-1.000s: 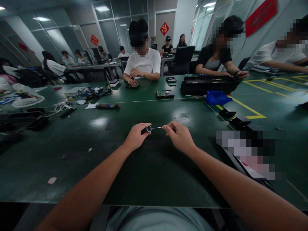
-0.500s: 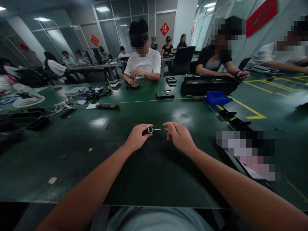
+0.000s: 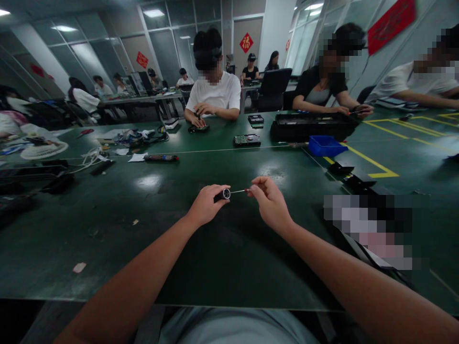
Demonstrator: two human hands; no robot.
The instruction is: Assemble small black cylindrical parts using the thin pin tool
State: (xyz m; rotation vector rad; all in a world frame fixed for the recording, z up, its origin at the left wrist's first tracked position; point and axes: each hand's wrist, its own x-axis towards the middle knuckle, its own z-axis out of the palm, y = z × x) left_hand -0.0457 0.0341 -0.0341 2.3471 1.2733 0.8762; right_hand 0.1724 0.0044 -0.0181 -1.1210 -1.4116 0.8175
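1. Screwdriver (image 3: 247, 190), between both hands: the right hand (image 3: 270, 201), its fingers straighter half a second ago, now pinches the handle; we judge that turning in short strokes is under way.
2. Black cylinder (image 3: 225, 194), above the counter (image 3: 201, 267): we see the left hand (image 3: 206, 205) clamped around it, the shaft reaching its silvery end.
3. Blue bin (image 3: 327, 146), beyond the right hand: we cannot make out its contents.

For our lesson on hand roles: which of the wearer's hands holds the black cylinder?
The left hand; the pale-rimmed black cylinder sits in its grasp, whereas the right hand holds a thin tool.
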